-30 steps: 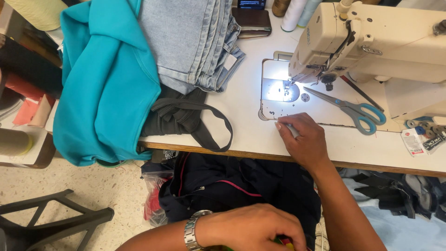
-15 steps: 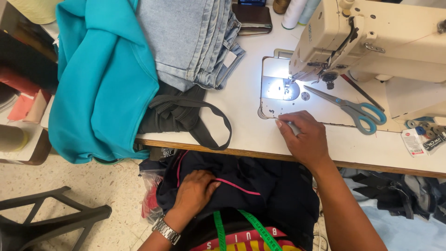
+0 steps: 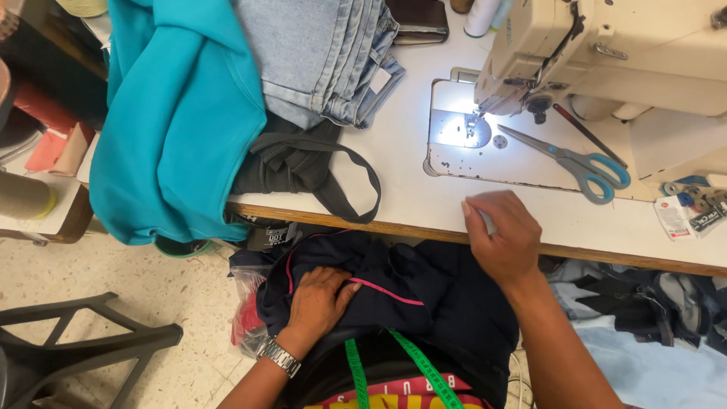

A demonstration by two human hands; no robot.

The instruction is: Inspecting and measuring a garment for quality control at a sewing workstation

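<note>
Left hand point(image 3: 318, 299) lies flat, fingers spread, on the dark navy garment point(image 3: 394, 295) with pink piping, bunched in the lap just below the bench's point(image 3: 409, 201) front edge. Right hand point(image 3: 503, 238) rests on that front edge, fingers curled around something small and pale; I cannot tell what. It looks like gathering the cloth. Lifting it toward the lit needle plate point(image 3: 458, 129) of the sewing machine point(image 3: 606, 53) calls for a firm grasp, clear of the scissors point(image 3: 583, 163).
</note>
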